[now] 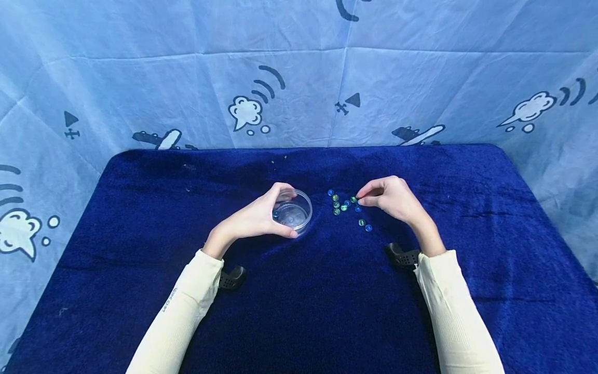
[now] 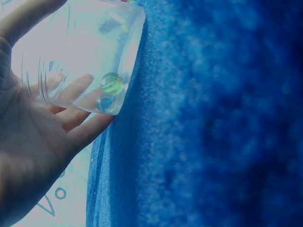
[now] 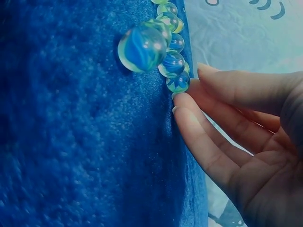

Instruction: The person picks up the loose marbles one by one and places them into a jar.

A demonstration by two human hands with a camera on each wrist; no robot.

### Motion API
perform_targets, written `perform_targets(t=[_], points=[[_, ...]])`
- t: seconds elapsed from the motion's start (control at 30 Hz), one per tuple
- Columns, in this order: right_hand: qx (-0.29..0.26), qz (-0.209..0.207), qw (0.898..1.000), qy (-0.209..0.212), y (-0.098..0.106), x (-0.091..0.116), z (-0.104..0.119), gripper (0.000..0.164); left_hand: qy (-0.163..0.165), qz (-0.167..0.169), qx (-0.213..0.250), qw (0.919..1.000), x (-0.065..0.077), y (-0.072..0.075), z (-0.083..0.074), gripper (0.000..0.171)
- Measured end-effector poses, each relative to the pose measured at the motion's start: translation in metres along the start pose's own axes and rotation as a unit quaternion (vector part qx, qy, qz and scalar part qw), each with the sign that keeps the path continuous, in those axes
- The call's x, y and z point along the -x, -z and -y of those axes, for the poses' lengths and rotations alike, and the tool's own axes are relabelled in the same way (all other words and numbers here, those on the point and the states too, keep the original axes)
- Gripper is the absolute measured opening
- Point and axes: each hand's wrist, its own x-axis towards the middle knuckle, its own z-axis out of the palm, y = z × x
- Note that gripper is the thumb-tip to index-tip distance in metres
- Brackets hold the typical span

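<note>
On the left, my left hand (image 1: 254, 215) grips a clear round plastic container (image 1: 304, 228) from its side, thumb on the near side and fingers on the far side. Through its wall in the left wrist view, a green marble (image 2: 112, 83) and a bluish marble (image 2: 105, 102) show at the bottom. My right hand (image 1: 394, 200) reaches down to the group of glass marbles, and its thumb and fingertips pinch a blue-green marble (image 3: 178, 82) at the group's right side. Several blue and green marbles (image 1: 336, 204) lie loose between the container and this hand.
Dark blue plush cloth (image 1: 303, 311) covers the table. Two marbles, one green (image 1: 362, 223) and one blue (image 1: 368, 228), lie nearer than the others. A light blue printed curtain (image 1: 299, 78) hangs behind the table. Black wrist-worn devices (image 1: 232, 278) stick out by both sleeves.
</note>
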Motion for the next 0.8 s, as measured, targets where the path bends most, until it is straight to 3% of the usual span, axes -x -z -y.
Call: perform_targets(t=[0.8], points=[[0.005,0.005,1.000,0.013,-0.0040,-0.0023,-0.0013,0.005,-0.006,-0.001,0.008,0.9999,0.0001,0.0007,-0.0036,0.089]])
